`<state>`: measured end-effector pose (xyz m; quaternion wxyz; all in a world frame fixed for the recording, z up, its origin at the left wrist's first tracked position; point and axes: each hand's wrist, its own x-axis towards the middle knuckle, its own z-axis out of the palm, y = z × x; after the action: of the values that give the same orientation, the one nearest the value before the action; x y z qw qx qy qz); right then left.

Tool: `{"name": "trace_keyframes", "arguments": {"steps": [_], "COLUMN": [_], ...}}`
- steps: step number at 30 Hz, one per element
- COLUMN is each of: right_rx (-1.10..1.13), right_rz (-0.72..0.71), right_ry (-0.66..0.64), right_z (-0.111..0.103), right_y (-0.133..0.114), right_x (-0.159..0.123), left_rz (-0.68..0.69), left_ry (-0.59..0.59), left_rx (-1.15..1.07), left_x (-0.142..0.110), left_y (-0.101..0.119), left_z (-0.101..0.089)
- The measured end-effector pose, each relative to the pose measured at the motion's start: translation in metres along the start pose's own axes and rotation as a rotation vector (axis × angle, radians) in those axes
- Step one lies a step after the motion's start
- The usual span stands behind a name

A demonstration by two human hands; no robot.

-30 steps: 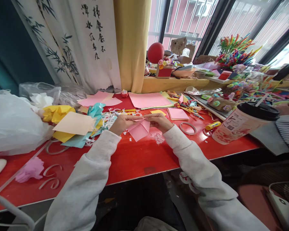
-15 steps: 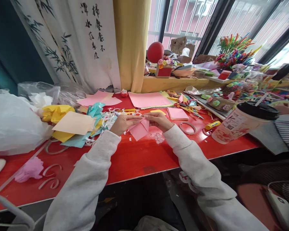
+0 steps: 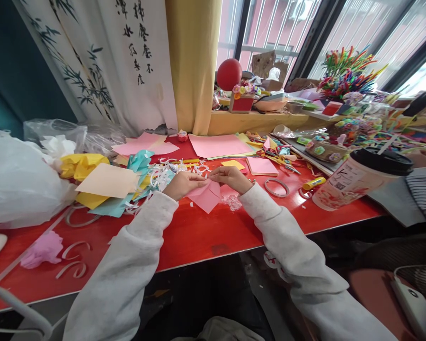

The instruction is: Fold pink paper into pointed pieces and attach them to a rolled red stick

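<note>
A small pink paper sheet (image 3: 206,196) is held up between both hands, one corner pointing down toward me. Its top edge is pinched by my left hand (image 3: 184,183), fingers pressed together. My right hand (image 3: 232,178) pinches the same paper at the upper right, with its fingertips meeting those of the left. Fingers cover the upper part of the sheet. Just right of it, a clear, crumpled-looking patch (image 3: 231,202) lies on the red table (image 3: 199,246). Behind the right hand sits a stack of pink square paper (image 3: 261,166), with a yellow piece (image 3: 233,164) beside it.
Paper sheets (image 3: 104,180), shreds (image 3: 163,173) and a white plastic bag (image 3: 21,180) crowd the left. On the right stand a lidded drink cup (image 3: 355,182), a yellow glue stick (image 3: 314,183), a tape ring (image 3: 277,188) and scissors (image 3: 279,159). Another person's striped sleeve (image 3: 424,189) shows far right.
The pink paper now looks wider, with its lower corner slightly lower and more of its face showing. My right hand has shifted a little left, closer to the left fingertips.
</note>
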<state>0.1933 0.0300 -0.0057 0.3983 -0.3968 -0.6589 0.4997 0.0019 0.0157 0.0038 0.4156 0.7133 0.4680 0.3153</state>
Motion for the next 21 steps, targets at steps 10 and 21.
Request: {"name": "trace_keyframes", "arguments": {"steps": [10,21], "right_rx": [0.178,0.186], "right_rz": [0.119,0.182], "right_ry": [0.028,0.130], "right_z": [-0.0022,-0.0002], "right_y": [-0.0025,-0.0063], "right_x": [-0.0008,-0.0010], "left_rz": [-0.012,-0.016], "left_ry": [0.030,0.050], "left_rx": [-0.062,-0.109], "left_x": [-0.0012,0.0012], "left_y": [0.0051,-0.0022], "left_z": [0.0011,0.0024]}}
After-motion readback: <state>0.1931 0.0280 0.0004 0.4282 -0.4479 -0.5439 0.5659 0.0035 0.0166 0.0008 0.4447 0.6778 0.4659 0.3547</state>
